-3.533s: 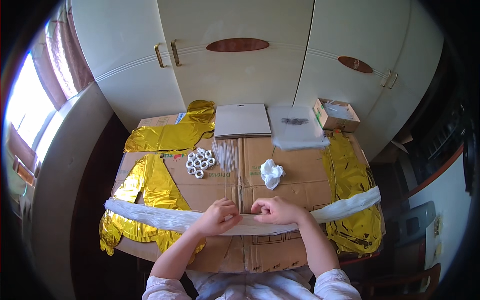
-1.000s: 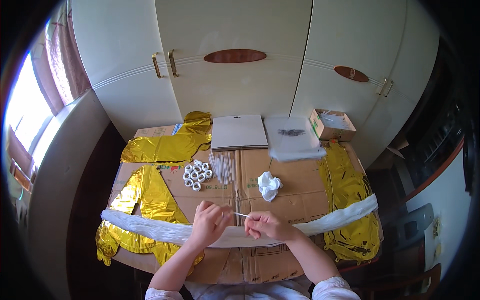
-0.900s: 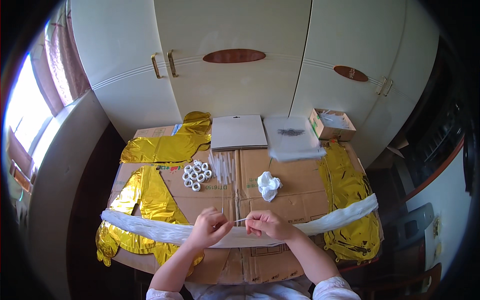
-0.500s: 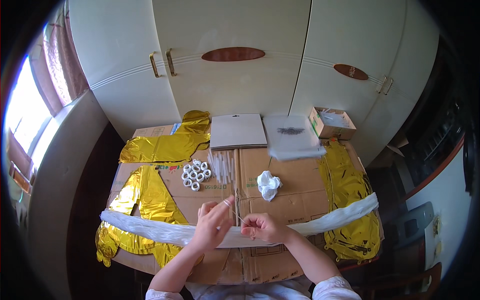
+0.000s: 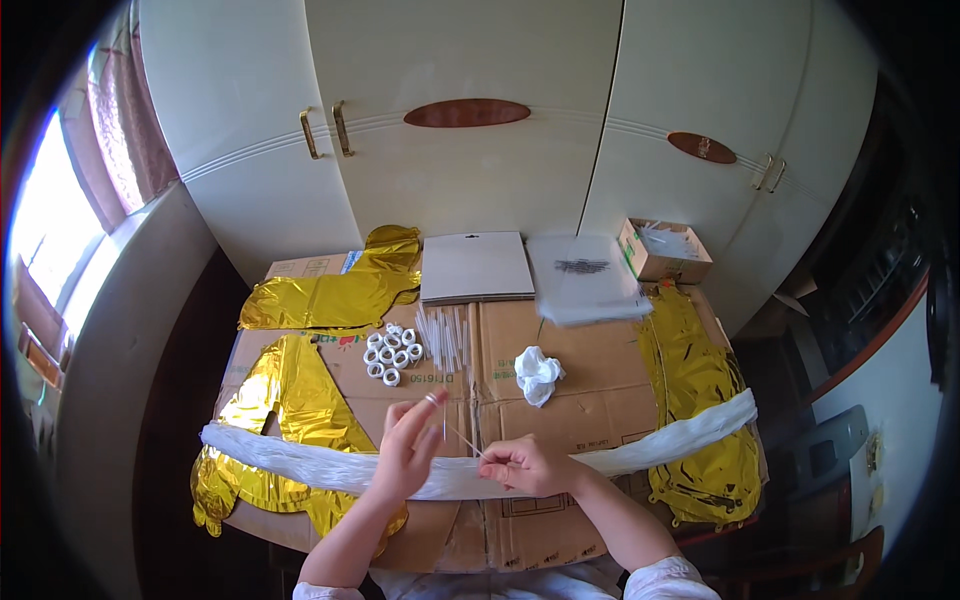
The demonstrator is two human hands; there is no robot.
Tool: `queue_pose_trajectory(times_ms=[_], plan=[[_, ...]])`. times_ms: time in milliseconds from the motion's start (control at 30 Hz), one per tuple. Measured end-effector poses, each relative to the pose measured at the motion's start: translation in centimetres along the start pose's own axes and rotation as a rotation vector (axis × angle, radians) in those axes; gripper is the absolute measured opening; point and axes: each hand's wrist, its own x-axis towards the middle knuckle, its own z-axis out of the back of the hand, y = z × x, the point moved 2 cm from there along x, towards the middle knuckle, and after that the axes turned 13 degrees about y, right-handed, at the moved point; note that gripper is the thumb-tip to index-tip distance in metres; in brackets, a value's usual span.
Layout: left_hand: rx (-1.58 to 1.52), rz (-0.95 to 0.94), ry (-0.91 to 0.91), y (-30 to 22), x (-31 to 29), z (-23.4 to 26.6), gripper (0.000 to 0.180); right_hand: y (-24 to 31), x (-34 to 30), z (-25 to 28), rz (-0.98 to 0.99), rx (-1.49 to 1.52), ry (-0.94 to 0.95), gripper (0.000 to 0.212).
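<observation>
A long bundle of white strands stretches sideways across the cardboard, passing under both hands. My left hand is raised over it, fingers mostly stretched up, with thin white string looped about the fingertips. The string slants down to my right hand, whose thumb and fingers pinch its other end just above the bundle. A crumpled white wad lies beyond my right hand. Several small white ring-shaped rolls sit beyond my left hand, beside clear thin tubes.
Gold foil pieces lie at the left front, left back and right of the cardboard. A stack of grey-white boards, clear plastic bags and a small box stand at the back before white cabinets.
My left hand has moved slightly left, away from the right, and the string between them now shows longer. My right hand keeps its pinch and has barely moved.
</observation>
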Motion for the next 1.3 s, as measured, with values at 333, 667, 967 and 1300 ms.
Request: queue_pose_trajectory(times_ms=[333,667,967,1300], plan=[[-1.207,0.125,-0.056,-2.2,1.0,-1.4,0.018,-1.3,0.7,-0.2,0.063,-0.395,-0.093,0.015],[-1.114,0.239,0.033,0.9,-1.3,-0.9,0.014,-0.4,0.5,0.3,0.110,-0.345,-0.205,0.017],[-0.305,0.092,0.321,1.1,-0.9,-0.9,0.018,0.9,-0.2,0.4,0.190,-0.287,-0.222,0.015],[0.246,-0.040,0.239,-0.2,-0.1,-1.2,0.021,1.1,-0.2,-0.2,0.163,-0.224,-0.116,0.016]])
